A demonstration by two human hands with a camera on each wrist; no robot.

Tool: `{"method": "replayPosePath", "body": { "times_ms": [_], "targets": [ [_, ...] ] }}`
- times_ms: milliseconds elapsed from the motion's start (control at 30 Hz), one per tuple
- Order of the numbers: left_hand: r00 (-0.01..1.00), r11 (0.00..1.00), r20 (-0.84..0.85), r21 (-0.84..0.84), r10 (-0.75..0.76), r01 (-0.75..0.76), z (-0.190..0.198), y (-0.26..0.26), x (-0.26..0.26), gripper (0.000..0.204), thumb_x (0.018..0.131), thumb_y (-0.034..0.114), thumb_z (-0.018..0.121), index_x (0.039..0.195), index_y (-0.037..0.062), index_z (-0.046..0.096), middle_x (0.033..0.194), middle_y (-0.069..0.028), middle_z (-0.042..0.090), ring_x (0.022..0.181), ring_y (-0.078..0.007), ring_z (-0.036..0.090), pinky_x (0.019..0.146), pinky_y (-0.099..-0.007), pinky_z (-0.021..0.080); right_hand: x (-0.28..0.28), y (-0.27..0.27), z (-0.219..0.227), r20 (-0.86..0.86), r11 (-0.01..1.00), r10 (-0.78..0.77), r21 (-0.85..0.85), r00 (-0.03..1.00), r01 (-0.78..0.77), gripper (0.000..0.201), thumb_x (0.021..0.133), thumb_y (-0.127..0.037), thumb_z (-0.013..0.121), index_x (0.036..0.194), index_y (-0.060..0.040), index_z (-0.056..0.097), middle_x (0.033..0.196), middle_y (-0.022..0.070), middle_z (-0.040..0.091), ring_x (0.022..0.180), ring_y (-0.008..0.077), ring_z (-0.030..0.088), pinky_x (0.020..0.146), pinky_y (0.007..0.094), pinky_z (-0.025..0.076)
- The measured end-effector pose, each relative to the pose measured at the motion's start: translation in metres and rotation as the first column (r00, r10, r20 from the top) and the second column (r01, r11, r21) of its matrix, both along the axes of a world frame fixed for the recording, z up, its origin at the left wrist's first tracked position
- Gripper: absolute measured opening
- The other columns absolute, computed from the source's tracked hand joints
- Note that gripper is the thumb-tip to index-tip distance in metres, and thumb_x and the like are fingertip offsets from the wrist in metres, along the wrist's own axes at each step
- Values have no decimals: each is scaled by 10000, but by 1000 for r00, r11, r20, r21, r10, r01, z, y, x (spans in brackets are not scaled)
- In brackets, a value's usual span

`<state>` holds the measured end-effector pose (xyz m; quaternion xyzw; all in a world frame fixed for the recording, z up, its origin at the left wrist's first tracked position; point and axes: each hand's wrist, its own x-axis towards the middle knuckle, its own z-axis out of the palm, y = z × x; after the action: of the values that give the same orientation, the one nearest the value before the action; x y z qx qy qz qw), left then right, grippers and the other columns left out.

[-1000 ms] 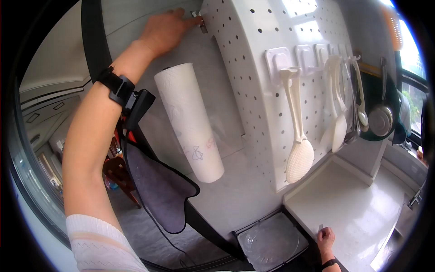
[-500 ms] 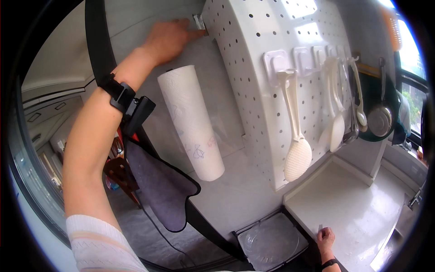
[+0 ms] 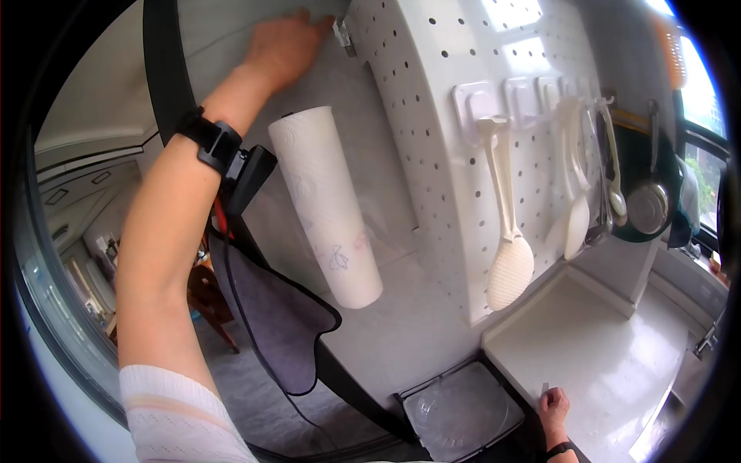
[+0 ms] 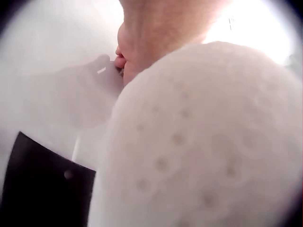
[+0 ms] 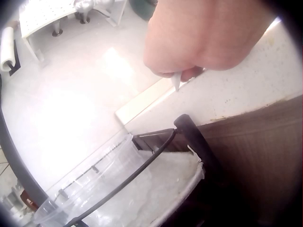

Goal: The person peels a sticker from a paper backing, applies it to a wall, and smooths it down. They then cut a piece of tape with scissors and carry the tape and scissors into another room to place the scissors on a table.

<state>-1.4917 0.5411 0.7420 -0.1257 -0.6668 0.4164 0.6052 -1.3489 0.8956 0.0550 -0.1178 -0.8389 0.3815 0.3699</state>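
Observation:
My left hand [image 3: 287,52] reaches up to the grey wall, with its index finger stretched to the upper end of a small shiny silver piece [image 3: 344,37] beside the pegboard. In the left wrist view, the paper towel roll [image 4: 199,142] hides much of that hand [image 4: 165,33]. Below the hand, the same white roll [image 3: 328,208] stands out along the wall. My right hand [image 3: 553,409] is low over the white counter's near edge, fingers curled. Between them it pinches a small pale pointed thing [image 5: 177,81], mostly hidden by the fingers.
A white pegboard [image 3: 432,154] carries hooks, a textured rice paddle [image 3: 509,270] and other hanging utensils. A black-framed bin with a clear liner [image 3: 463,409] stands beside the counter [image 3: 602,355]. A grey cloth [image 3: 278,324] hangs under my left forearm, and a window is at far right.
The left index finger first slid down to the silver piece's lower end, then moved back up to its upper end. My left forearm has shifted slightly right. The right hand has stayed put.

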Motion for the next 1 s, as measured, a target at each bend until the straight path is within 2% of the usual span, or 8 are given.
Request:
{"method": "replayPosePath", "body": {
  "times_ms": [67, 167, 367, 467, 533, 633, 833, 1000],
  "targets": [
    [1000, 999, -11, 32, -14, 14, 0, 6, 4, 517, 784, 15, 438, 1253, 222, 510, 979, -134, 583, 862, -310, 615, 680, -399, 520, 1, 1, 0, 1, 1000, 9, -9, 1000, -9, 64, 670, -28, 565, 648, -43, 507, 583, 111, 504, 525, 264, 512, 504, 342, 414],
    [996, 997, 71, 53, -53, 49, -1, 5, 8, 539, 783, 17, 436, 1266, 249, 497, 994, -146, 581, 858, -318, 615, 686, -402, 518, 3, -1, 6, 27, 1000, 16, -22, 1000, -16, 66, 665, -26, 563, 644, -45, 504, 586, 107, 508, 524, 264, 512, 504, 340, 413],
    [997, 999, 60, -21, -40, 41, -5, 3, 7, 565, 776, 9, 441, 1280, 260, 485, 961, -148, 584, 840, -325, 614, 691, -399, 514, -2, 5, -11, 36, 1000, 17, 16, 999, -18, 73, 650, -7, 551, 638, -49, 493, 575, 96, 495, 506, 250, 491, 488, 331, 397],
    [998, 997, 49, -71, 35, -31, -5, 1, 7, 564, 776, 5, 450, 1282, 249, 487, 942, -147, 584, 818, -312, 618, 672, -388, 514, 2, 3, -3, 39, 1000, 28, -1, 999, -27, 96, 625, -4, 556, 658, -69, 493, 603, 94, 492, 539, 269, 516, 498, 369, 400],
    [992, 996, 103, -67, 72, -66, -8, 0, 10, 495, 823, 76, 452, 1286, 251, 479, 969, -140, 585, 859, -275, 619, 670, -377, 513, 3, 3, -3, 28, 999, 37, -9, 999, -37, 95, 626, -3, 554, 658, -68, 492, 604, 94, 493, 540, 269, 518, 498, 370, 401],
    [989, 982, 46, -137, 140, -132, -17, -3, 15, 519, 807, 65, 468, 1283, 272, 486, 947, -133, 580, 843, -253, 618, 652, -351, 510, 1, 4, -6, 19, 999, 42, -12, 999, -42, 93, 628, -5, 552, 657, -69, 491, 607, 95, 495, 542, 272, 522, 498, 373, 402],
    [975, 976, 142, -160, 172, -149, -19, -6, 22, 526, 803, 69, 477, 1284, 283, 484, 954, -108, 575, 858, -257, 613, 667, -349, 511, 0, 6, -12, 21, 999, 29, 18, 999, -29, 90, 632, -16, 560, 655, -70, 491, 619, 100, 510, 556, 291, 526, 509, 384, 410],
    [980, 992, 195, -127, 45, -21, -15, -4, 18, 523, 810, 64, 461, 1276, 297, 490, 975, -110, 572, 884, -270, 605, 700, -365, 508, -2, 5, -10, -14, 999, 18, 42, 1000, -18, 80, 664, -8, 572, 648, -45, 503, 601, 107, 510, 539, 267, 514, 508, 348, 415]
  ]
}}
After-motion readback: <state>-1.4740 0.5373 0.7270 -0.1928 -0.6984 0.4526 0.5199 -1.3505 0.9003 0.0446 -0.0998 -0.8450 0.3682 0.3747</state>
